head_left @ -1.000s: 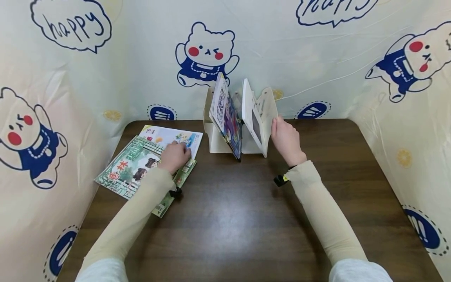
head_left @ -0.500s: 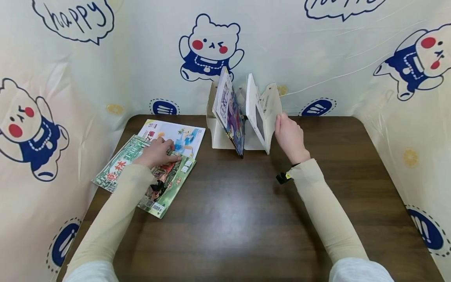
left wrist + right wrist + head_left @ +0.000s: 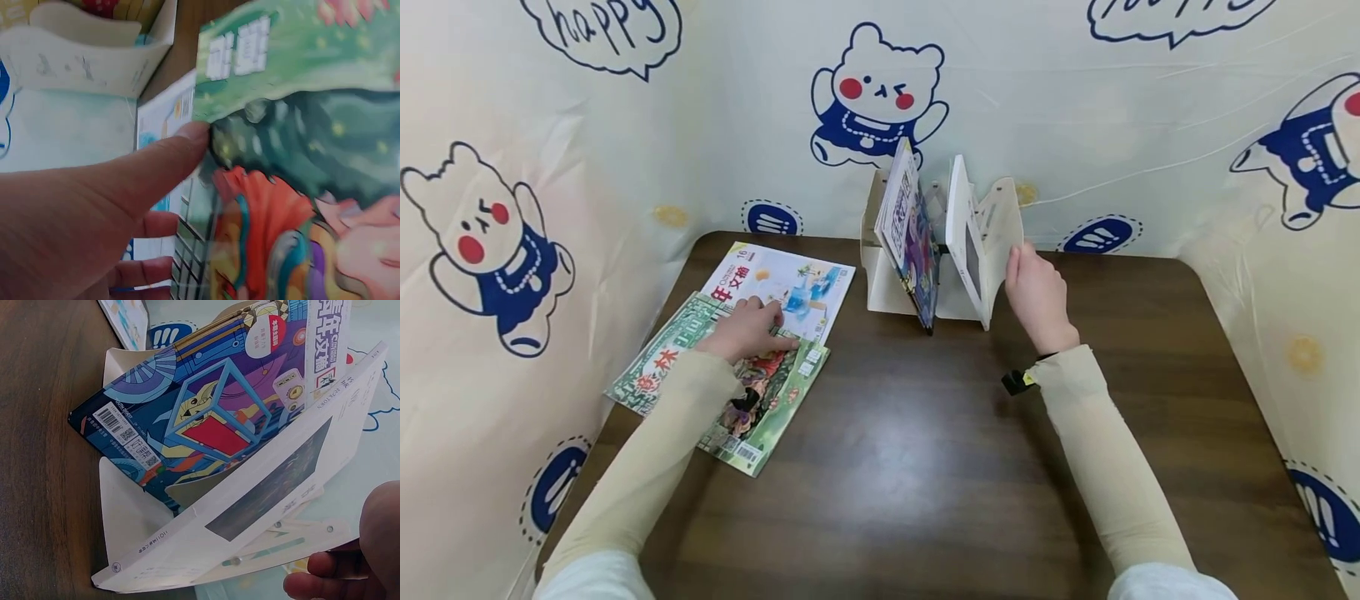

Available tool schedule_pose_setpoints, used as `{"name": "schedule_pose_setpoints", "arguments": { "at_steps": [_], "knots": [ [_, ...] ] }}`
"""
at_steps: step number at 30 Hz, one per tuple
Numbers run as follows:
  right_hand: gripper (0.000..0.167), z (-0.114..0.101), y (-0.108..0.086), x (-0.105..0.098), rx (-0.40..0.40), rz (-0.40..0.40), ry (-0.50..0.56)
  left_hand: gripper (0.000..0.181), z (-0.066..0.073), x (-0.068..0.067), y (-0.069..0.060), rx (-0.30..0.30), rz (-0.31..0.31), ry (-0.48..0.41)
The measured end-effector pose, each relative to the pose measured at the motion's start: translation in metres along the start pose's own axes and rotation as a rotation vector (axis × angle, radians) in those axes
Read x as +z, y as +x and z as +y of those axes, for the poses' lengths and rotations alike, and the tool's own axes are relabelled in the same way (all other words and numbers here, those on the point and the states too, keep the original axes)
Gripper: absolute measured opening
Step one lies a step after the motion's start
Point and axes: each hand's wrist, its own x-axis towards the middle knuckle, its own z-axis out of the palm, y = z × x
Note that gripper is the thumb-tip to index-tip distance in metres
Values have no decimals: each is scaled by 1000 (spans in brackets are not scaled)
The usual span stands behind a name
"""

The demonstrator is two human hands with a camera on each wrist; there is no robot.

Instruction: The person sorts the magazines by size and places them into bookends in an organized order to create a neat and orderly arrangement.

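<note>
Three overlapping magazines lie at the table's left: a green-bordered one [image 3: 797,392], a green-and-white one [image 3: 651,367] and a white-blue one [image 3: 816,287]. My left hand [image 3: 745,329] touches the green-bordered magazine, its thumb at that cover's edge and its other fingers over the neighbouring one in the left wrist view. At the back middle stands a cream rack [image 3: 887,283] holding a purple-blue magazine [image 3: 219,412] and a white book [image 3: 250,494], both leaning. My right hand [image 3: 1040,296] pinches the rack's right end panel.
The brown wooden table [image 3: 910,467] has a patterned cloth [image 3: 1037,92] with bear drawings behind it and along its sides. A black wrist strap [image 3: 1018,382] shows at my right wrist.
My left hand has moved left from the magazines' right part, uncovering more of the green-bordered cover. My right hand has stayed on the rack. The head view has shifted slightly.
</note>
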Motion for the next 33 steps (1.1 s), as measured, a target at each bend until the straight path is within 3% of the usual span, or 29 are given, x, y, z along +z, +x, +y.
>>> {"name": "schedule_pose_setpoints", "arguments": {
  "at_steps": [8, 13, 25, 28, 33],
  "knots": [
    [44, 2, -3, -3, 5, -7, -7, 60, 16, 5, -21, -53, -16, -60],
    [45, 5, -4, -6, 15, 13, -19, 59, 23, 9, -25, -49, 16, -83],
    [44, 5, -4, -4, 2, 6, -16, 66, 24, 10, -31, -85, 11, -82],
    [46, 3, -3, -4, 6, 2, -13, 59, 22, 10, -32, -98, 44, -93],
    [46, 0, -3, -3, 0, -8, -14, 45, 11, 16, -33, -113, 169, -98]
  ]
}}
